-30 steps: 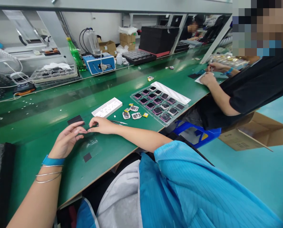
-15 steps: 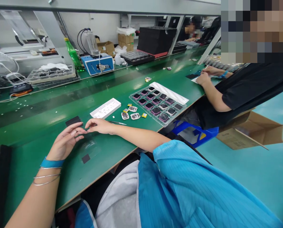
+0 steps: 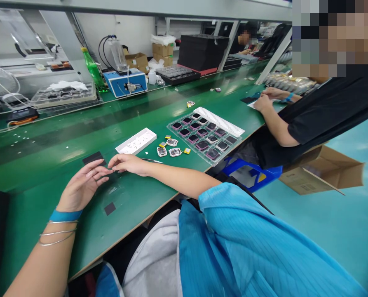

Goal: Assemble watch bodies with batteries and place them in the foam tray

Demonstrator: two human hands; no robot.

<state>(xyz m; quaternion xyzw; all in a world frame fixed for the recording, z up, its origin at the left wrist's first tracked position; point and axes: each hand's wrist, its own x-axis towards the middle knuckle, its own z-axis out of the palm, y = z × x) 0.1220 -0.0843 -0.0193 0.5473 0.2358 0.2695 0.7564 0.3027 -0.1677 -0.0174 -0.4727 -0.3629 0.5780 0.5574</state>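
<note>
Fingertips (image 3: 109, 165) of the left hand (image 3: 81, 185) and right hand (image 3: 128, 164) nearly meet above a green counter (image 3: 38, 185), neither hand clearly clamped on anything; any thin film between them is too fine to tell. A black rectangular pad (image 3: 94, 158) lies just beyond the left fingers, a small black square (image 3: 110, 208) nearer the body. Tweezers (image 3: 152, 161) rest just beside the right hand, near a white card tray (image 3: 136, 141) and a clear tray (image 3: 175, 134) of pink-rimmed dark parts (image 3: 202, 133). Pieces this small appear to call for slow, steady fingertip work.

The view has swung slightly, and the left hand (image 3: 81, 185) seems to have opened a little wider.
</note>
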